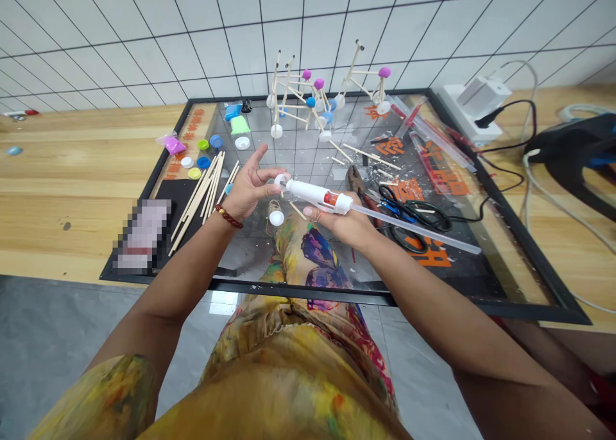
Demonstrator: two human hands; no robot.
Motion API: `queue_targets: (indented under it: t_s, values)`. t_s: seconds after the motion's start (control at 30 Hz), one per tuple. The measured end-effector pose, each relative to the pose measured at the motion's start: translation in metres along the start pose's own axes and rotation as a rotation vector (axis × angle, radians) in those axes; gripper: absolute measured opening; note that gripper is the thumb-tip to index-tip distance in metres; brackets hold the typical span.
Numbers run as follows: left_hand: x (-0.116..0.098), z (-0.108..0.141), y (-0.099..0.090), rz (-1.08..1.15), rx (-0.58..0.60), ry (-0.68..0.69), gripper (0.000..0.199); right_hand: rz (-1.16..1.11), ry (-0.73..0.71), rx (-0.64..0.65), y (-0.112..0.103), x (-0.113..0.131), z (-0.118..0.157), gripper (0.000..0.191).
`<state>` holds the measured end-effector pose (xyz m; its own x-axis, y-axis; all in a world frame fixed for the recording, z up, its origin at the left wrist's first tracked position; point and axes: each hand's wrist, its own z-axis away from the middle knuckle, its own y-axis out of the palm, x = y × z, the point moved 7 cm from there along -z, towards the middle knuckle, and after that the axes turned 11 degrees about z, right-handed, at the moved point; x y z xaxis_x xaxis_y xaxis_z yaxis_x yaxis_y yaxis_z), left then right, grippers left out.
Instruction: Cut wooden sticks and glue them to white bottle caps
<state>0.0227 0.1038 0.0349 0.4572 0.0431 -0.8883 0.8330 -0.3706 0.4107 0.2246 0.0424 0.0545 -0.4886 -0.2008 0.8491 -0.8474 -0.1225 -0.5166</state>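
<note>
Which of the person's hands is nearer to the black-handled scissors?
Right. The right hand, gripping the white plastic glue gun, is left of the black-handled scissors; the left hand is farther left, pinching a small white round piece.

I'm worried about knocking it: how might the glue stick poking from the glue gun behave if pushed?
The translucent glue stick juts out straight, so it's probably fairly stiff. Long and thin, it likely weighs little. With one end in the glue gun, a push might tilt that too.

white glue gun (310, 195), tilted | clear stick (418, 228) protruding | white cap (278, 180) at nozzle (284, 183)
</note>
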Motion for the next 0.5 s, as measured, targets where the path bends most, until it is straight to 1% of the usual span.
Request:
queue_targets:
  t_s: [0.23,0.4,0.5]
  values:
    - [-0.0004,-0.0015,-0.0028,-0.028,0.002,0.037,0.130,-0.045,-0.004,0.024,0.0047,-0.0048,-0.0009,0.035]
    - [0.0013,0.0000,-0.0017,-0.011,-0.006,-0.004,0.123,-0.039,0.022,0.017,0.0061,-0.0102,-0.0007,0.036]
    - [0.0000,0.0006,-0.0001,-0.017,-0.009,-0.005,0.129,-0.018,0.010,0.017,0.0065,-0.0095,-0.0006,0.036]
